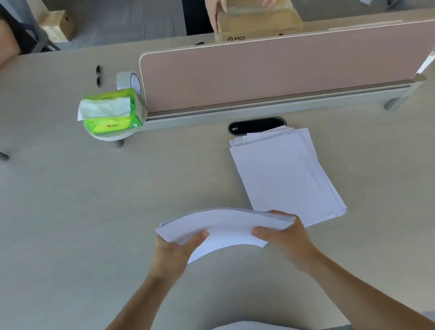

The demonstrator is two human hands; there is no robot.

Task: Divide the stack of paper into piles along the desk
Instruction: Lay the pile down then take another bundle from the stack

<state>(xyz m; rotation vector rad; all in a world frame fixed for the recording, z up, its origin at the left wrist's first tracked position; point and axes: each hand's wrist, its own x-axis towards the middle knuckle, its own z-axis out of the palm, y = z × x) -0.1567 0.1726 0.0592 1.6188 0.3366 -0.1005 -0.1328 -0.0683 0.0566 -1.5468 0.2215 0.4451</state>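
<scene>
Person holds a stack of paper [219, 224] in both hands over the middle of the table [63, 216], sheets bowed upward in an arch. Left hand [173, 252] takes the left end, grip pinching the stack with the thumb on top; the other fingers go under the sheets and are mostly hidden, probably curled beneath. Right hand [286, 235] takes the right end, same grip, thumb lying across the top sheet and fingertips showing at the far edge. The stack's right end overlaps the near left corner of a pile of paper [283, 177] that lies flat on the table, sheets loosely fanned at its far edge. That far edge sits just beside a dark oval cable port [257, 125]. Behind it stands a pink divider panel [281, 67] on a grey rail. At the panel's left end: a green tissue pack [109, 113], a tape roll [127, 80] just behind it, a black pen [98, 75] further back. Beyond the panel, another person's hands rest on a cardboard box [257, 21].
</scene>
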